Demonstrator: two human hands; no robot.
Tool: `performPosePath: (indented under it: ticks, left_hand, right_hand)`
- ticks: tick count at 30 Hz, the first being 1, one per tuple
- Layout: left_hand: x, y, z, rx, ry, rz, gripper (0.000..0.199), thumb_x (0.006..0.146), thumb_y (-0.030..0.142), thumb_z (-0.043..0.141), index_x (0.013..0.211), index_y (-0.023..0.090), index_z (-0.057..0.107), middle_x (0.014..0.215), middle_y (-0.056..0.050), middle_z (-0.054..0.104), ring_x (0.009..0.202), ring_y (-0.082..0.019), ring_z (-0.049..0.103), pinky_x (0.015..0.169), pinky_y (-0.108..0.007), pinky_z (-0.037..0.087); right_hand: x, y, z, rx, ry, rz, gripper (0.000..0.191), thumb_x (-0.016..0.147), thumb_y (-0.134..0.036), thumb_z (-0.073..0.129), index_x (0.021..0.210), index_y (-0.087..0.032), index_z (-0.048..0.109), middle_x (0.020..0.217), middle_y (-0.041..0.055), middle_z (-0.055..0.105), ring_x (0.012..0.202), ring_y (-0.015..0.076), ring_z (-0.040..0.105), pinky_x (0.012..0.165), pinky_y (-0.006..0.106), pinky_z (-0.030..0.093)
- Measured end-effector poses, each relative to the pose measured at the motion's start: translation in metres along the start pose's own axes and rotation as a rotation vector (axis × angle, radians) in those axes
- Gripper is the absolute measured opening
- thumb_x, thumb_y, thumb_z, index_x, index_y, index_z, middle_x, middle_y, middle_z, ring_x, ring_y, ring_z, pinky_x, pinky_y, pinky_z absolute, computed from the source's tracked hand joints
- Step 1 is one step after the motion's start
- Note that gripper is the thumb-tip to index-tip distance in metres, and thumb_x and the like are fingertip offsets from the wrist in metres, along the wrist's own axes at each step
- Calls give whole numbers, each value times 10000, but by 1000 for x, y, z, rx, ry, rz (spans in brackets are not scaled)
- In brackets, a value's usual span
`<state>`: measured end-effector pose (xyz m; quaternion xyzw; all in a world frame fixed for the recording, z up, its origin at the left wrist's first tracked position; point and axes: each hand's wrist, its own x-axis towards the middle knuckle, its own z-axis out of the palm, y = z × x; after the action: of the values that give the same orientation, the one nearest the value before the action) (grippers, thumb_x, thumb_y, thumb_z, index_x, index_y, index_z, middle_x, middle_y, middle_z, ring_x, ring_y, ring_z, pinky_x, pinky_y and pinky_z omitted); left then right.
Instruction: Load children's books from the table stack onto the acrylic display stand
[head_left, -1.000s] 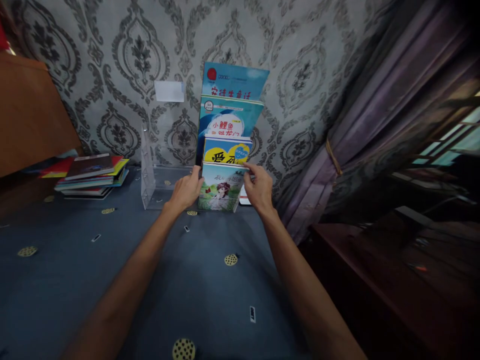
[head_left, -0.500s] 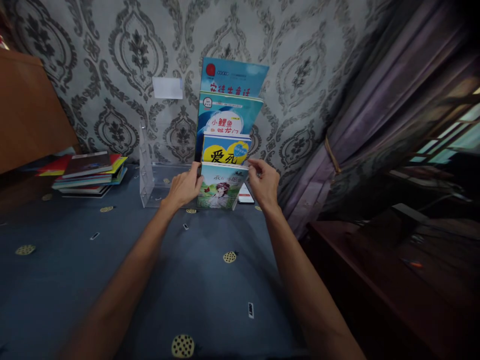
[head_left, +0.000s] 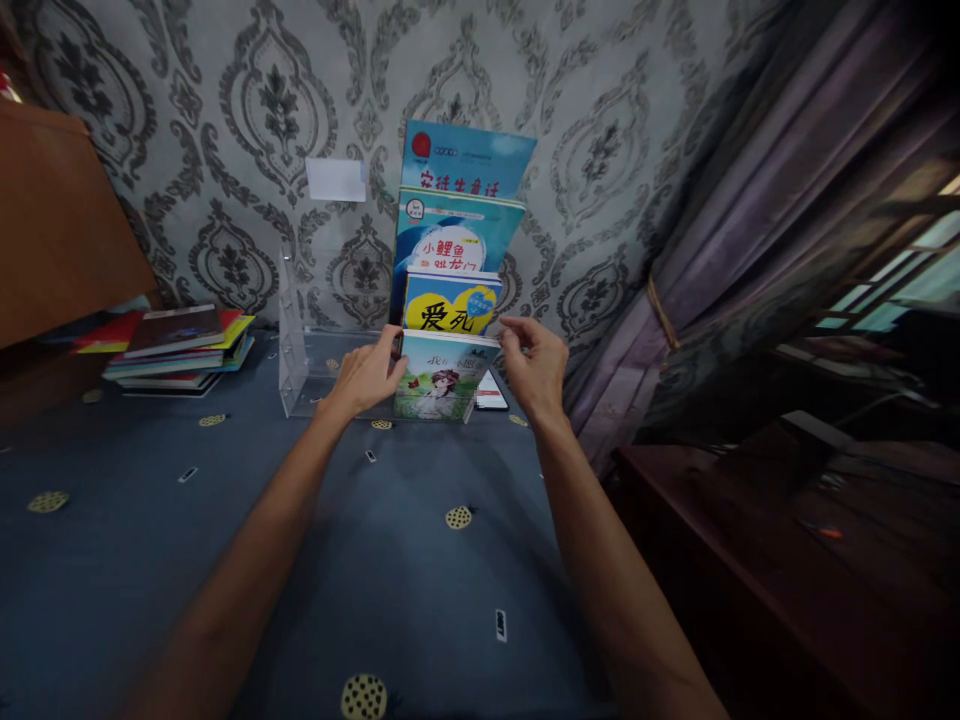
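Well, behind the clear acrylic tiered stand (head_left: 291, 340), wide grey damask wallpaper (head_left: 600, 160). Under the stand and far out in front of it, dark blue tablecloth (head_left: 420, 580). Right of the stand, purple curtain (head_left: 720, 240), gathered by a thin tie; lower down on that side, dark red desk (head_left: 750, 570). Well left of the stand, orange-brown wooden panel (head_left: 67, 220), and below it, nearer the stand, flat pile of books (head_left: 176, 345). Upright at the stand's right end, rising in steps towards the wall: rearmost, blue 安徒生童话 book (head_left: 469, 160); next forward, teal 小鲤鱼跳龙门 book (head_left: 461, 235); then blue-and-yellow 爱死 book (head_left: 454, 302), partly covered; foremost and lowest, green picture-cover book (head_left: 439, 378) with a drawn figure. Before the stand's middle, left hand (head_left: 367, 375), thumb and forefinger at the left edge of the foremost book, apparently touching; impossible to tell whether gripping. Just beyond the stand's right end, right hand (head_left: 536, 370), half open with loosely bent fingers, near the same book's upper right corner; contact unclear. At the stand's upper left, white card (head_left: 335, 180). Close by the stand's right end, lying flat, phone-like device (head_left: 492, 391). In front of the stand, small yellow pineapple prints (head_left: 459, 517).
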<state>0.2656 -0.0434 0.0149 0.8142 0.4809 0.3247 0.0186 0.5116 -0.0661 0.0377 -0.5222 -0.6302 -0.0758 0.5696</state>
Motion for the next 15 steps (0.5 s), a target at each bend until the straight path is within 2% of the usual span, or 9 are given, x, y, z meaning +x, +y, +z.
performPosePath:
  ticks: [4,9,12,15]
  left_hand:
    - [0,-2,-1,-28,0,16,449,921,345,512,1348,232,429,1054,-52,749,894,-244,719,789,-341,515]
    - [-1,-2,0,-54,46,13,461,927,481,543,1313,241,468,1035,-52,752,864,-238,719,756,-315,495]
    - [0,-3,-1,-75,160,-31,354,978,473,470,1231,233,532,946,-47,749,856,-226,716,752,-301,481]
    - [2,-8,-6,-164,307,-75,324,1019,456,369,1083,217,578,806,-32,719,758,-189,705,703,-274,476]
  right_hand:
    - [0,-2,0,31,13,0,296,850,-286,501,989,-168,735,876,91,769,774,244,715,728,374,546]
    - [0,-8,-3,15,23,-29,298,860,-278,496,996,-166,736,905,90,765,805,237,705,686,352,549]
    - [-2,-16,-5,56,32,-60,288,874,-275,504,1023,-176,728,948,88,762,837,231,706,669,331,553]
    - [-7,-30,-4,146,32,-99,290,914,-303,509,1092,-188,707,868,63,754,752,206,705,662,321,558]
